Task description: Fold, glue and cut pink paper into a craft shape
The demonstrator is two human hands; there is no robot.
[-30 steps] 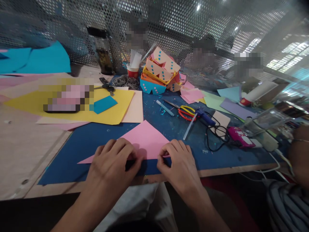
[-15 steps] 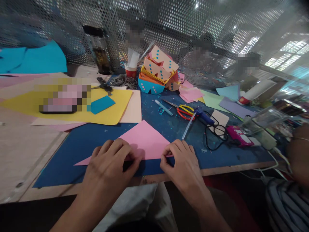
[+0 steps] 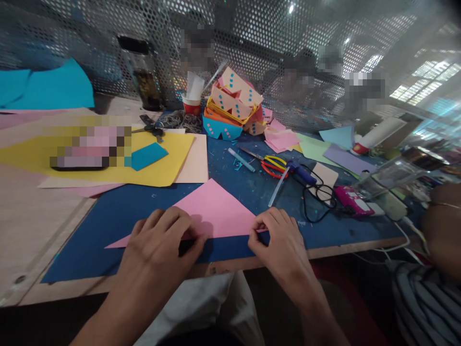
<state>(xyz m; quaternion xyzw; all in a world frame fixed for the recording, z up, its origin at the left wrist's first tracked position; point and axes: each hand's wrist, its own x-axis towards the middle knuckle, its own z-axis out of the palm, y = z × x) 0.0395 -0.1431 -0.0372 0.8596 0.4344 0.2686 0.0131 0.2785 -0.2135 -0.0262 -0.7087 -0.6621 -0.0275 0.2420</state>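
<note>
A pink sheet of paper (image 3: 216, 209), folded into a triangle, lies on the blue mat with its long edge toward me and its point facing away. My left hand (image 3: 158, 240) covers the left part of that near edge, thumb and index finger closed on it near the middle. At the right end of the same edge, my right hand (image 3: 279, 238) pinches the paper between thumb and fingers. The paper's left tip shows past my left hand; the right corner is mostly hidden under my right fingers.
Beyond the paper lie scissors (image 3: 272, 164), a glue gun (image 3: 302, 173) with a black cord, and a light blue marker (image 3: 241, 160). Folded paper pieces (image 3: 234, 103) are stacked behind. Yellow paper (image 3: 169, 166) lies left, a glass jar (image 3: 392, 173) right. Another person's arm (image 3: 442, 226) is at far right.
My right hand has slid a little to the right along the near edge, toward the corner. My left hand keeps its place on the paper. The whole view has shifted slightly.
</note>
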